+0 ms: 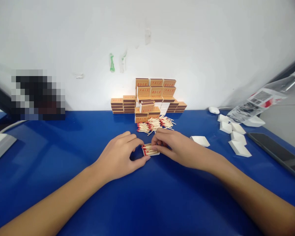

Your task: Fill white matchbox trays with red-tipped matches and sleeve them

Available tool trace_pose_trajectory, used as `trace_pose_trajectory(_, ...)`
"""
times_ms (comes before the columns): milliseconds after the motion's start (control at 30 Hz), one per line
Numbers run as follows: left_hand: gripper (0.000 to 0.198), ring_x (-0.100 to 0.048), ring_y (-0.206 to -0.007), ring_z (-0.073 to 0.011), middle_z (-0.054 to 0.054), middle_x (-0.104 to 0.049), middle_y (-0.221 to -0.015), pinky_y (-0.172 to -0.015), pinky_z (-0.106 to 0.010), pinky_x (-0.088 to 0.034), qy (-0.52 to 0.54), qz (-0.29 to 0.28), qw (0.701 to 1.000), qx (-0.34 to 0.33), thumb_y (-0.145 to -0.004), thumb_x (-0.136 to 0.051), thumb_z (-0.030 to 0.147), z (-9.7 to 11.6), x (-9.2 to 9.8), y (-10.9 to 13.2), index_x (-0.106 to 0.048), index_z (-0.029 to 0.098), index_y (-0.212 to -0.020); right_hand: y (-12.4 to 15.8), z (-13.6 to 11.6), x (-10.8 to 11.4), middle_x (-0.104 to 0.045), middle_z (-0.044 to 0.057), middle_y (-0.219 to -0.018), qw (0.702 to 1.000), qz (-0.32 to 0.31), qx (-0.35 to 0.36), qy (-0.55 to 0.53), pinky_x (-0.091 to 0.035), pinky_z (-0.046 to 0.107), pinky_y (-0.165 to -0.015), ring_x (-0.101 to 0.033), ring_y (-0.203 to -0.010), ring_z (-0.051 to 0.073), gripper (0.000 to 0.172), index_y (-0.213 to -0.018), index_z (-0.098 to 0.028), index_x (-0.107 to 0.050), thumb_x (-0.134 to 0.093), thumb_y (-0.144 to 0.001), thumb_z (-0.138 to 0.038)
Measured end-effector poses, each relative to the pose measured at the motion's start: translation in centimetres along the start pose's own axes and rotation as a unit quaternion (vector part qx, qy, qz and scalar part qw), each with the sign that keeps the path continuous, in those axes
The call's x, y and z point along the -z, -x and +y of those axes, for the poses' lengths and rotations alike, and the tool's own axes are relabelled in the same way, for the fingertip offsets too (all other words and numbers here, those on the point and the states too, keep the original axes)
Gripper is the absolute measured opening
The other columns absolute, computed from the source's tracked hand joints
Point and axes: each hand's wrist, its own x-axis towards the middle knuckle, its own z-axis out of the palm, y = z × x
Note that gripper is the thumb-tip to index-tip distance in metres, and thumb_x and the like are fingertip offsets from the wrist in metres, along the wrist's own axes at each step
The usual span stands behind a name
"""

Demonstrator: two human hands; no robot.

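Observation:
A small white matchbox tray [157, 153] lies on the blue table, with red-tipped matches [146, 150] side by side in it. The thumb and forefinger of my left hand [121, 152] hold the tray at its left end. Over the tray's right part, my right hand [167, 141] is closed in a pinch on matches; its fingers hide how many. Just behind, a loose heap of matches [153, 124] is spread on the table, most red heads towards the left.
Stacked matchboxes [156, 91] stand against the wall behind the heap. To the right are a white empty tray [200, 141], several more white trays [237, 137], a phone [277, 154], a tilted plastic bottle [263, 98] and a white earphone case [213, 110]. A white device [1, 147] sits at left.

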Motion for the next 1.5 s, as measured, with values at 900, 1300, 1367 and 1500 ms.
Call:
trace_pose_trajectory(900,0.023,-0.056,-0.078,-0.0204,-0.003,-0.066,-0.083,-0.07,-0.035,-0.046,-0.002,-0.004,1.0,0.003,-0.096,-0.072,0.041,0.1,-0.03,-0.13,-0.073,0.019,-0.101,0.36,-0.56,0.81,-0.061,0.001,-0.085,0.999,0.007,0.036,0.012,-0.041,0.03,-0.071,-0.055,-0.075,0.015,0.012,-0.095,-0.021,-0.072,-0.062,-0.102,-0.02)
trace_pose_trajectory(1300,0.025,-0.057,-0.077,-0.0206,-0.003,-0.065,-0.081,-0.071,-0.035,-0.047,0.0,-0.004,1.0,0.002,-0.096,-0.072,0.042,0.11,0.0,-0.17,-0.073,0.019,-0.103,0.34,0.18,0.66,-0.063,0.003,-0.095,0.999,0.018,0.013,0.042,-0.043,0.03,-0.071,-0.057,-0.079,0.016,0.008,-0.098,-0.02,-0.07,-0.063,-0.102,-0.019)
trace_pose_trajectory(1367,0.025,-0.057,-0.077,-0.0207,-0.003,-0.065,-0.082,-0.07,-0.035,-0.046,0.0,-0.004,1.0,0.003,-0.096,-0.072,0.042,0.13,0.0,-0.16,-0.073,0.019,-0.103,0.37,0.2,0.58,-0.062,0.004,-0.096,0.999,0.013,0.01,0.043,-0.044,0.03,-0.071,-0.058,-0.08,0.016,0.009,-0.098,-0.021,-0.07,-0.062,-0.102,-0.021)
trace_pose_trajectory(1500,0.023,-0.057,-0.077,-0.0204,-0.002,-0.065,-0.081,-0.07,-0.035,-0.046,0.0,-0.003,1.0,0.004,-0.096,-0.072,0.042,0.16,0.03,-0.14,-0.073,0.02,-0.101,0.37,-0.09,0.48,-0.062,0.004,-0.094,0.999,0.01,0.01,0.037,-0.044,0.031,-0.071,-0.058,-0.079,0.016,0.011,-0.095,-0.021,-0.069,-0.062,-0.102,-0.021)
